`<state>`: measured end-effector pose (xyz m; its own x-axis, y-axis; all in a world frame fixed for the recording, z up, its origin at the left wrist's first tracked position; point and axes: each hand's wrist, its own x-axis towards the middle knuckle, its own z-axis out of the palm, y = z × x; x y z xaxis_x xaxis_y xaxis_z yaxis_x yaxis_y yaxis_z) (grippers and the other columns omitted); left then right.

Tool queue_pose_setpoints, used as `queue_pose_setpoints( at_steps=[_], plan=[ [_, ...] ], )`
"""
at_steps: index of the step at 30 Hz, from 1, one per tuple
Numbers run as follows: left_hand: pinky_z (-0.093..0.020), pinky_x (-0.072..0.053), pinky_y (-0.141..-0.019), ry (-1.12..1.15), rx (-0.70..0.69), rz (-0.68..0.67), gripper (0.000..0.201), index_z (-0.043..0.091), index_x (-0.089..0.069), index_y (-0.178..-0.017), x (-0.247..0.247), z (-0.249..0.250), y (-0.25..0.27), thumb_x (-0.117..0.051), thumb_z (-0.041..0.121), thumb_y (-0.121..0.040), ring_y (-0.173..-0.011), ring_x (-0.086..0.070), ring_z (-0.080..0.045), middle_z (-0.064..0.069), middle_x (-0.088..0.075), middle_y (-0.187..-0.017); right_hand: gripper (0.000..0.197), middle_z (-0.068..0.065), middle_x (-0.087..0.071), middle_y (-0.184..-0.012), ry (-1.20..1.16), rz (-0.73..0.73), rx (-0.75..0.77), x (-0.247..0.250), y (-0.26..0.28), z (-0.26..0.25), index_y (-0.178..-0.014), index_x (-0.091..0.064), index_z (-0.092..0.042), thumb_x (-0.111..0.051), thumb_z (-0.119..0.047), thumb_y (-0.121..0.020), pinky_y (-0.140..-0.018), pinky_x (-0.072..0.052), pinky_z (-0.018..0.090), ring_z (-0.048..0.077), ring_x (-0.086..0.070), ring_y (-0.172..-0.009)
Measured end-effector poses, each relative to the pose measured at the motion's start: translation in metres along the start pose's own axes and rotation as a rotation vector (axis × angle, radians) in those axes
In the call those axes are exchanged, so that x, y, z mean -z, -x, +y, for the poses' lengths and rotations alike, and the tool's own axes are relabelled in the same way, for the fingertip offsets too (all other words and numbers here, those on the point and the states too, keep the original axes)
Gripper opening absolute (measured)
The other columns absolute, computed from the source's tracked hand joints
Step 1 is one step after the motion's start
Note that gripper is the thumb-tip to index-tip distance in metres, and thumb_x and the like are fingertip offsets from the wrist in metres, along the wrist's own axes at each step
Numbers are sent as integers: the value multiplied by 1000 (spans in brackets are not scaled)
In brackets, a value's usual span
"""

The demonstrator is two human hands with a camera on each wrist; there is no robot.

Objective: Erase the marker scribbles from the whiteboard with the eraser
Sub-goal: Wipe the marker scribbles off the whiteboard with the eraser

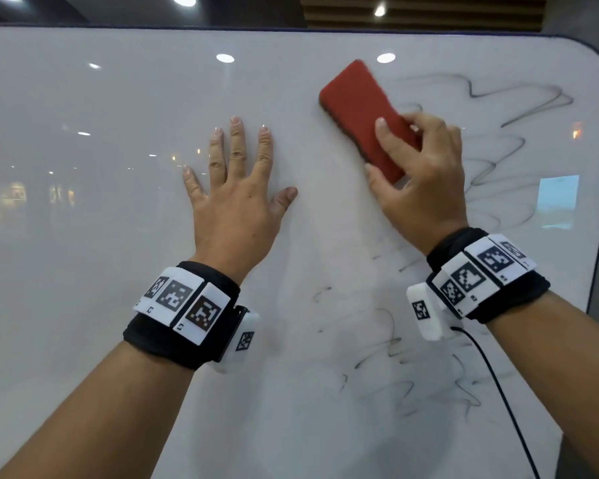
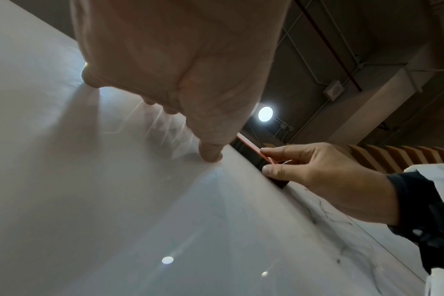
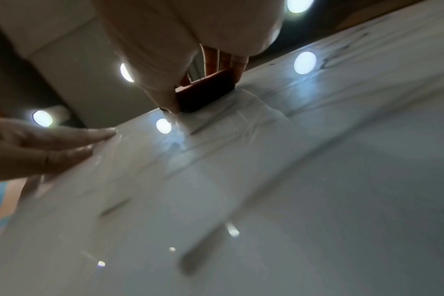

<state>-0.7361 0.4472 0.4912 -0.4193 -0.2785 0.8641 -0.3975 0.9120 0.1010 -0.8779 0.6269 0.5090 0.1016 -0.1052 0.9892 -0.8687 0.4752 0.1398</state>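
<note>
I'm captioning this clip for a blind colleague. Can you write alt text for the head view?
A right hand holds a red eraser against a whiteboard, beside black marker scribbles. The left hand lies flat on the board, fingers spread.

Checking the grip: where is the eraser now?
Head view: the eraser lies against the whiteboard, upper right, gripped by the right hand, beside the scribbles.

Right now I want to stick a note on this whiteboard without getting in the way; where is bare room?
Bare: the whiteboard left of the left hand, up to its top edge. Crowded: the right half, where the right hand holds the red eraser against the board among the marker scribbles, which run down below that wrist.
</note>
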Motion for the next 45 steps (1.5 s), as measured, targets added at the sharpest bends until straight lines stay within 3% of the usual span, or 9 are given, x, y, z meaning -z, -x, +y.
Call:
queue_pose_setpoints(
  at_steps=[4, 9, 15, 21, 27, 33, 39, 43, 45],
  plan=[
    [-64, -2, -117, 1, -5, 16, 72, 33, 7, -157, -4, 0, 4, -25, 62, -99, -151, 14, -23, 0, 16, -165, 47, 17, -56, -124, -38, 32, -94, -9, 12, -21, -129, -65, -13, -71, -25, -84, -96, -44, 33, 35, -49, -105],
    [-63, -3, -117, -1, -18, 32, 71, 33, 6, -157, -9, -2, 8, -22, 63, -99, -152, 12, -24, 0, 14, -165, 44, 19, -58, -124, -26, -125, 168, -3, 22, -18, -127, -66, -11, -71, -25, -85, -94, -45, 39, 36, -51, -103],
    [-62, -1, -118, 1, -17, 28, 70, 32, 6, -157, -13, -4, 15, -23, 62, -100, -152, 12, -24, 0, 15, -165, 47, 16, -57, -125, -32, 30, -111, 1, 6, -8, -128, -66, -14, -72, -25, -83, -95, -42, 30, 36, -51, -106],
    [-62, -1, -117, -5, -21, 31, 70, 32, 6, -157, -19, -6, 26, -23, 61, -100, -152, 12, -23, 0, 14, -165, 45, 20, -58, -123, -20, -131, 95, 2, 59, -24, -127, -66, -11, -72, -24, -85, -92, -46, 39, 35, -49, -102],
    [-61, -1, -118, -9, -21, 22, 70, 33, 6, -157, -25, -10, 36, -24, 62, -101, -152, 12, -23, 1, 15, -165, 48, 18, -56, -124, -28, -6, -137, 7, 40, -14, -129, -65, -14, -75, -27, -83, -96, -46, 36, 35, -51, -106],
    [-63, -2, -117, -19, -29, 28, 70, 32, 5, -157, -29, -13, 44, -23, 63, -100, -152, 10, -24, 0, 12, -165, 47, 18, -56, -120, -54, -156, -25, 10, 76, -27, -124, -66, -12, -78, -24, -80, -90, -48, 37, 32, -49, -102],
    [-62, -1, -117, -10, -23, 25, 70, 32, 6, -157, -31, -14, 47, -23, 63, -101, -152, 11, -24, -1, 13, -165, 47, 19, -55, -120, -86, -13, -232, 9, 70, -27, -122, -67, -14, -79, -23, -78, -94, -44, 31, 33, -51, -104],
    [-63, -1, -118, -6, -26, 21, 70, 32, 7, -157, -35, -16, 55, -21, 64, -100, -152, 11, -24, -1, 13, -165, 45, 19, -55, -119, -83, -178, -114, 8, 112, -47, -121, -67, -13, -80, -22, -79, -90, -47, 36, 31, -48, -102],
    [-63, -3, -118, -7, -29, 23, 70, 33, 6, -157, -37, -18, 61, -23, 64, -100, -152, 10, -24, -1, 11, -166, 45, 18, -55, -119, -78, -163, -105, 10, 106, -39, -120, -67, -13, -81, -23, -78, -89, -49, 37, 32, -49, -102]
  ],
)
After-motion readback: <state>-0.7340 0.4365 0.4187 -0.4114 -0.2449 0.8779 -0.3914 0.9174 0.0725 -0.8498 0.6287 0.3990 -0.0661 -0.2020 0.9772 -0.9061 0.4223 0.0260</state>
